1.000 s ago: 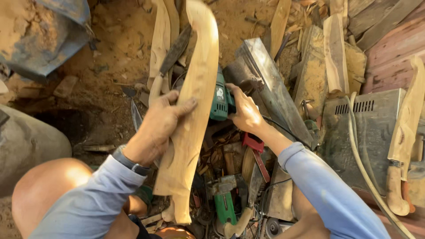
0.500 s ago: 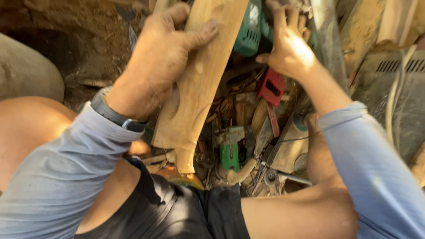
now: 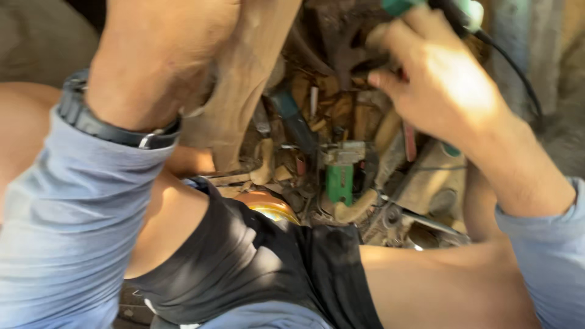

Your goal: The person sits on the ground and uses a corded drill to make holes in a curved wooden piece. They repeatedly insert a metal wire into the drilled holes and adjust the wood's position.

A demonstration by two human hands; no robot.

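Wooden plank (image 3: 244, 79) under left hand (image 3: 164, 55), above cluttered green tool (image 3: 339, 183)

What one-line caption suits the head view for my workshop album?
Seated person's left hand steadies a shaped wooden piece while the right hand grips a green corded power tool over scattered tools.

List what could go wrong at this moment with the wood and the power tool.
The left hand steadies the wooden piece over bare legs, so a slip might drop it on them. The right hand grips a green power tool whose cord trails past the wrist toward clutter and may snag.
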